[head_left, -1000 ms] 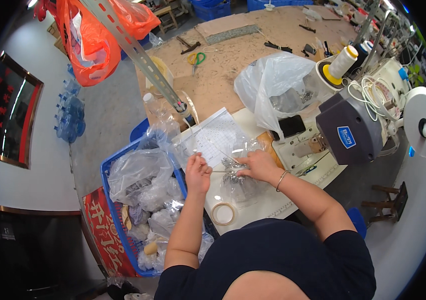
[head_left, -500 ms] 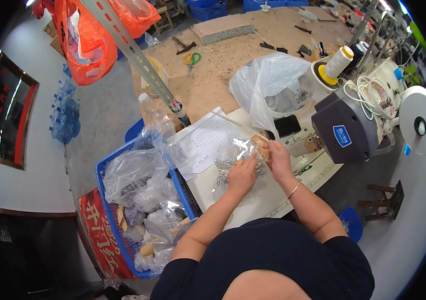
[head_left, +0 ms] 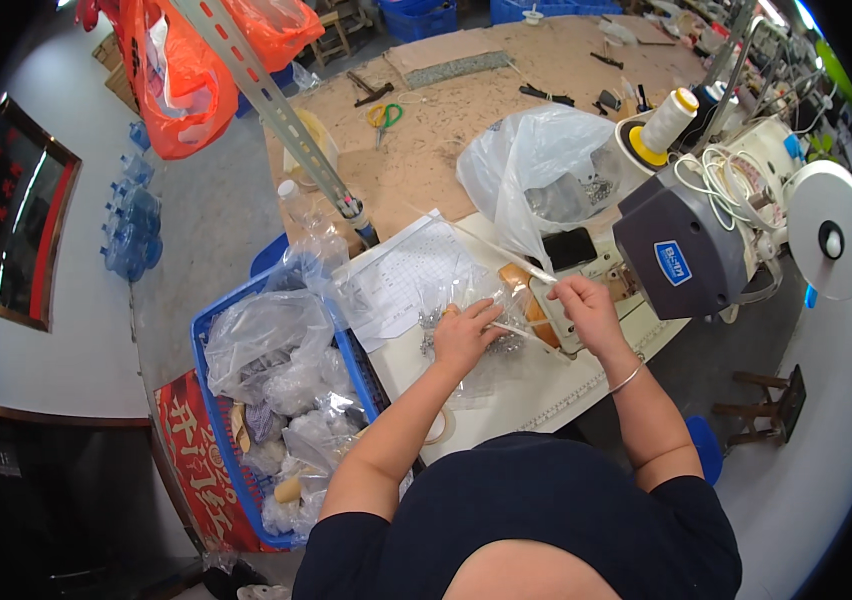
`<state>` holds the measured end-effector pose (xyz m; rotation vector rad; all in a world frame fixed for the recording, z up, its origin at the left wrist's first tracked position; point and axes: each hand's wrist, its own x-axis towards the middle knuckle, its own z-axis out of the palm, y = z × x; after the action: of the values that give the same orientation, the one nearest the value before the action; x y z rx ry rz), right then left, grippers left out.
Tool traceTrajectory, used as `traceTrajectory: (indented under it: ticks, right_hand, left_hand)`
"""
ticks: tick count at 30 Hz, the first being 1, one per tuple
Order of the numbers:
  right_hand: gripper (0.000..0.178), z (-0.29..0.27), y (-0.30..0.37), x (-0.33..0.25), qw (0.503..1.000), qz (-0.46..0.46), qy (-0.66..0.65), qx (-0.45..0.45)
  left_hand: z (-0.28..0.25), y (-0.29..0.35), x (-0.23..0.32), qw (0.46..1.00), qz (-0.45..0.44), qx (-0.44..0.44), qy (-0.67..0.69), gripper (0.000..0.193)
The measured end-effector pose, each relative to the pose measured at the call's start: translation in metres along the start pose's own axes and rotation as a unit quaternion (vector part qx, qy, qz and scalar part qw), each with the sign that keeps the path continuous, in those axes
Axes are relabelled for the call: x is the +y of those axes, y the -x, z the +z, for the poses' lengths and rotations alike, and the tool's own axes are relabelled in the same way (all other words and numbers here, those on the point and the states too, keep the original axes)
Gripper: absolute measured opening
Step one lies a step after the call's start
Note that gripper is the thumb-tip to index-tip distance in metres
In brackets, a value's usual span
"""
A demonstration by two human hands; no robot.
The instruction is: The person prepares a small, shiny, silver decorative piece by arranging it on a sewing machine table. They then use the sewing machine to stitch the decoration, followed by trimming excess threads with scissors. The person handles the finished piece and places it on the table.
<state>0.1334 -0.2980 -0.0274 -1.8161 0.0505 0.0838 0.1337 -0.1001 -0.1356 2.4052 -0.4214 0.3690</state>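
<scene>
My left hand (head_left: pixel 464 338) lies over a clear plastic bag (head_left: pixel 491 372) of small metal pieces, its fingers stretched out across it. Just to the right, my right hand (head_left: pixel 589 312) is closed, with its fingertips pinched at the end of a narrow whitish strip (head_left: pixel 506 250), perhaps twisted plastic, that runs off to the upper left. A second pale strip (head_left: pixel 531 333) extends rightward from the left fingers. Between the hands sits a tan-orange part (head_left: pixel 534 303) on the sewing machine's bed. Beyond them, a larger whitish plastic bag (head_left: pixel 536 150) holds more metal pieces.
A blue basket (head_left: pixel 348 358) of plastic bags stands at left. Printed sheets (head_left: pixel 396 275) lie beside it. A dark phone (head_left: pixel 570 247) rests near the sewing machine (head_left: pixel 681 250). Scissors (head_left: pixel 383 118) lie farther back. A slotted metal post (head_left: pixel 286 120) rises on the left.
My right hand has moved right and slightly down, away from the left, and now pinches the strip's end. My left hand has shifted slightly left, its fingers more spread. The tan-orange part is now uncovered.
</scene>
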Motion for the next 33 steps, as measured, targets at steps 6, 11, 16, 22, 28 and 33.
traceTrajectory:
  ticks: [6, 11, 16, 22, 28, 33]
  right_hand:
    - [0.021, 0.057, -0.01, 0.018, 0.993, 0.077, -0.075, -0.056]
    - [0.031, 0.088, -0.007, 0.043, 0.975, -0.184, 0.116, -0.053]
    - [0.039, 0.107, 0.0, 0.07, 0.935, -0.307, 0.112, -0.137]
    - [0.037, 0.06, -0.021, 0.042, 0.979, 0.03, -0.043, -0.199]
    - [0.031, 0.071, -0.018, 0.038, 0.996, 0.079, 0.014, -0.046]
    - [0.038, 0.071, -0.019, 0.054, 0.996, -0.033, 0.059, 0.051]
  left_hand:
    - [-0.041, -0.021, 0.004, 0.701, -0.232, 0.092, 0.668, 0.029]
    - [-0.082, -0.022, 0.028, 0.692, -0.231, 0.134, 0.671, 0.024]
    - [-0.055, -0.035, 0.069, 0.948, 0.003, -0.08, 0.309, 0.024]
    - [-0.082, -0.032, 0.031, 0.975, 0.031, -0.126, 0.18, 0.034]
    - [-0.049, 0.001, 0.02, 0.995, 0.093, -0.03, -0.015, 0.029]
    - [-0.064, -0.008, 0.019, 0.994, -0.015, -0.088, 0.065, 0.016]
